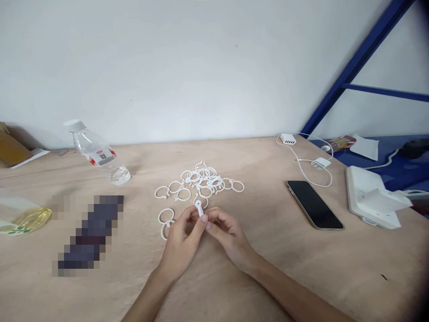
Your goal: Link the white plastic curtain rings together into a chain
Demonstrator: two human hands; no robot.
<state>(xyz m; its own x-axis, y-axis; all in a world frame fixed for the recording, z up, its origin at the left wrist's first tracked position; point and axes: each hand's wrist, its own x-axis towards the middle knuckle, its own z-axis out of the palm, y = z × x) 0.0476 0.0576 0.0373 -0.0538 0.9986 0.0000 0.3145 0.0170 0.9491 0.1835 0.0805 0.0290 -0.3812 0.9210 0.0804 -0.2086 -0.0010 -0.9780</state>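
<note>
Between my fingertips, at the middle of the table, a white plastic curtain ring (pixel 199 208) is held nearly edge-on, its small eyelet end pointing up. My left hand (pixel 183 241) pinches it with thumb and forefinger. From the other side my right hand (pixel 232 236) closes its curled fingers on the lower part, its thumb tip by the left thumb. My fingers hide much of the ring. Just beyond lies a loose pile of several white curtain rings (pixel 205 182), each with a small eyelet. Two more rings (pixel 166 216) lie beside my left hand, the nearer one partly covered.
On the left stand a tilted-looking clear water bottle (pixel 100 154), a blurred dark object (pixel 92 232) and a clear plastic bag (pixel 28 220). To the right lie a phone (pixel 314 205), a white charger with cable (pixel 288 139) and a white power strip (pixel 372 197). A wall closes the back.
</note>
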